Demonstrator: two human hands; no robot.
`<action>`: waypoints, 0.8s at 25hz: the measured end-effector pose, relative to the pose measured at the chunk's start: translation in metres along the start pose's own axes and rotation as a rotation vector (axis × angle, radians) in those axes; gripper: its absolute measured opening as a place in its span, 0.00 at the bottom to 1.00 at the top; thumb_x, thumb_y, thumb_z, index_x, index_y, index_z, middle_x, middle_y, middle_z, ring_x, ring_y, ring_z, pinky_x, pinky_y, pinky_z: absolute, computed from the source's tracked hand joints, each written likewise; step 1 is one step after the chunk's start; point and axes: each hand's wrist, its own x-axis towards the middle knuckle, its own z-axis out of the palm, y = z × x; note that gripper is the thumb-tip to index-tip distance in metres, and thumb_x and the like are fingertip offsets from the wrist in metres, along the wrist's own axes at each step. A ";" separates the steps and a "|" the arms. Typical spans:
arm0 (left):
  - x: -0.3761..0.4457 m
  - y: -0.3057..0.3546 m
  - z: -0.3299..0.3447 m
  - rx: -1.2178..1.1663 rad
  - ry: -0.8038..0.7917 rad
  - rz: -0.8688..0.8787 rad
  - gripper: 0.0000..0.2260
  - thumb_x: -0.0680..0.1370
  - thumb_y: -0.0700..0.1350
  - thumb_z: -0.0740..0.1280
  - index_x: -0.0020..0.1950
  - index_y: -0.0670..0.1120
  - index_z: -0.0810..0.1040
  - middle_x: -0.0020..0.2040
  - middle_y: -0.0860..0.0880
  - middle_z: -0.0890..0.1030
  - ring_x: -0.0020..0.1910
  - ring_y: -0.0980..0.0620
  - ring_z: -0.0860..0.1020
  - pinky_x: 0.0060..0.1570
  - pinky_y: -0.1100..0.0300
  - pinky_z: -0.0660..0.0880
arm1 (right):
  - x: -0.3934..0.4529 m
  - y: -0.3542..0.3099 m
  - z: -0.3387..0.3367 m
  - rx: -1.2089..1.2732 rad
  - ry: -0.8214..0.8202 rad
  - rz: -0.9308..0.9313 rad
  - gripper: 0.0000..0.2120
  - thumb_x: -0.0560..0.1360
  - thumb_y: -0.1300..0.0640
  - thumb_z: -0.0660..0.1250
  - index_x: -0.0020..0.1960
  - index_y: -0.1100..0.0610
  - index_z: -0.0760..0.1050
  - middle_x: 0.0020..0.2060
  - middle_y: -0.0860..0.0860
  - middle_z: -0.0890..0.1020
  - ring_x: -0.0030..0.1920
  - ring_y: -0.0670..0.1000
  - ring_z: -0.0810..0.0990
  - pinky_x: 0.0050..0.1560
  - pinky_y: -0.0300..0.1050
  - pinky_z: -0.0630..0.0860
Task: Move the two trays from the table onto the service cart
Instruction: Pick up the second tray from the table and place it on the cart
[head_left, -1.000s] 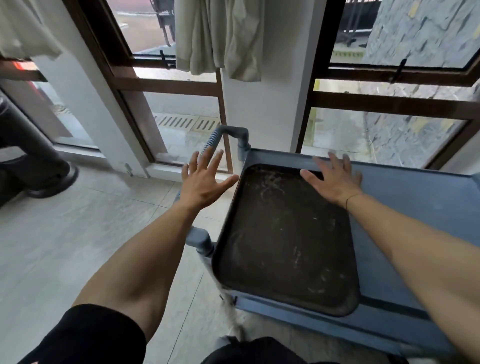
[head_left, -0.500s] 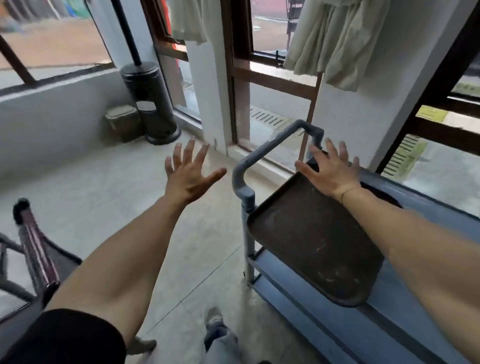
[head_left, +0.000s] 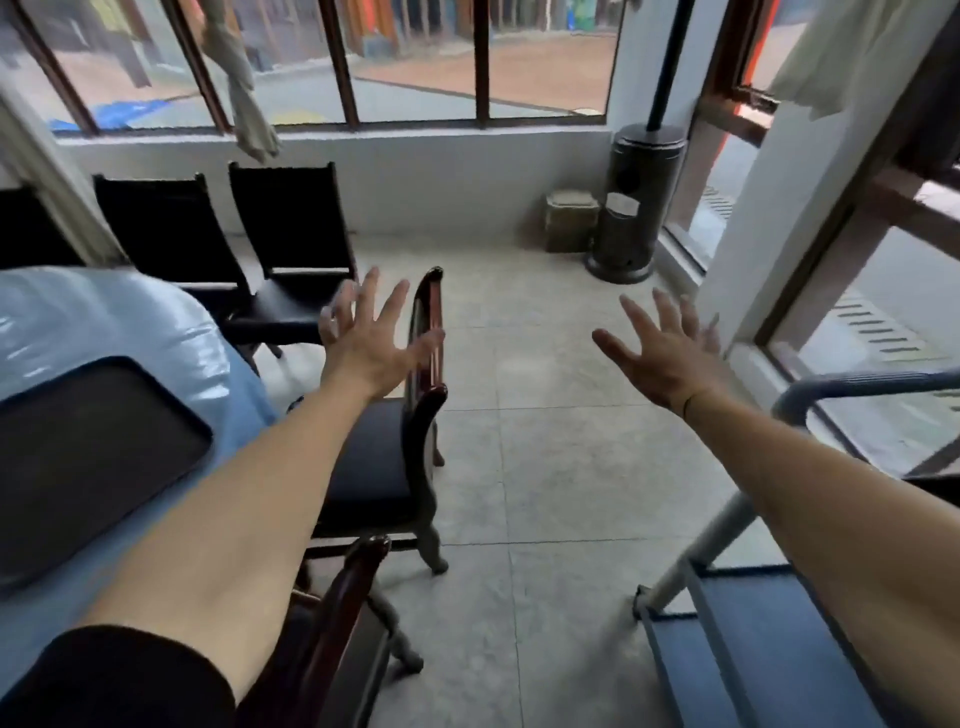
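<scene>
Where the table (head_left: 156, 332) fills the far left under its shiny blue cover, a dark tray (head_left: 88, 457) lies flat on it near the edge, touched by neither of your hands. Two black chairs (head_left: 234, 244) stand behind the table along the low wall. Your left arm crosses over the table's corner — black sleeve (head_left: 119, 680) at the bottom, bare forearm beyond it — and your left hand (head_left: 366, 340) hangs in the air with fingers spread wide, holding nothing, in front of the top rail of a dark wooden chair (head_left: 415, 431) with a black seat. Bare grey floor (head_left: 535, 467) lies between your hands. Your right hand (head_left: 662, 356) is likewise splayed and empty, raised over the floor, its fingertips blurred. Beyond it, in the corner, stands a dark patio heater (head_left: 636, 208) with a small greenish box (head_left: 571, 221) just beside it. At the far right is the cart (head_left: 748, 644) — grey handle bar above, blue lower shelf below your right forearm. Only the one tray shows clearly; the cart's top is mostly out of frame.
</scene>
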 end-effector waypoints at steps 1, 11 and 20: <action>-0.011 -0.030 -0.011 0.005 0.018 -0.056 0.41 0.71 0.77 0.51 0.80 0.60 0.52 0.82 0.53 0.43 0.79 0.48 0.39 0.73 0.39 0.39 | 0.005 -0.031 0.009 0.012 -0.006 -0.049 0.41 0.70 0.22 0.42 0.79 0.40 0.50 0.81 0.49 0.46 0.79 0.56 0.39 0.73 0.69 0.40; -0.150 -0.291 -0.109 0.086 0.140 -0.476 0.44 0.68 0.77 0.50 0.80 0.57 0.56 0.83 0.50 0.47 0.80 0.45 0.44 0.74 0.36 0.41 | -0.006 -0.320 0.101 0.111 -0.114 -0.457 0.40 0.71 0.22 0.44 0.78 0.40 0.54 0.81 0.49 0.49 0.79 0.56 0.43 0.72 0.70 0.44; -0.246 -0.428 -0.146 0.116 0.191 -0.803 0.42 0.69 0.75 0.54 0.80 0.57 0.59 0.82 0.47 0.52 0.78 0.40 0.52 0.73 0.38 0.49 | -0.021 -0.481 0.160 0.095 -0.236 -0.632 0.39 0.73 0.25 0.47 0.79 0.42 0.54 0.80 0.51 0.51 0.79 0.57 0.46 0.72 0.72 0.47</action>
